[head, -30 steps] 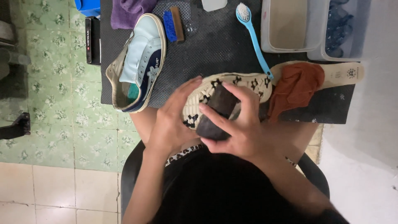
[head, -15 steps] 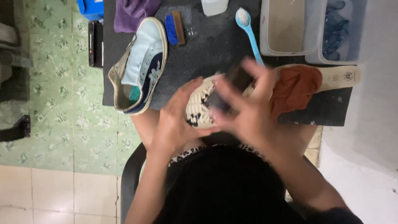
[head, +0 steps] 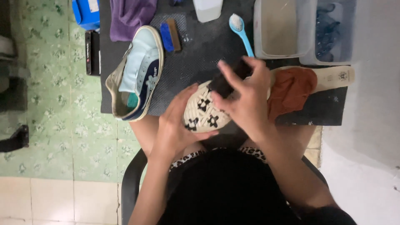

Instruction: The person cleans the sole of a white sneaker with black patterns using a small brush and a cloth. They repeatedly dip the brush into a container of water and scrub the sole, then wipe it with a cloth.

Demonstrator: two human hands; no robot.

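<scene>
Home shoe-cleaning spot, green patterned floor tiles [head: 54,125], dark work mat [head: 196,54], brushes [head: 171,36], purple cloth [head: 131,14], clear plastic tubs [head: 279,29], sneaker [head: 137,75] set aside

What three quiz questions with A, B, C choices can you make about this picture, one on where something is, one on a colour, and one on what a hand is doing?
1. Where does the light blue sneaker lie?
A. On the dark mat, to the picture's left of the hands
B. Inside the clear tub
C. On the person's lap

2. What colour is the long-handled brush?
A. Red
B. Light blue
C. Yellow

3. What is the right hand doing?
A. Resting flat on the floor
B. Holding the long-handled brush
C. Pressing a dark brush on the patterned shoe sole

Answers:
1 A: the sneaker lies on its side on the mat, apart from both hands.
2 B: its handle is light blue with a pale head.
3 C: the fingers wrap the dark brush against the sole, while the left hand cups the shoe from the other side.
</scene>
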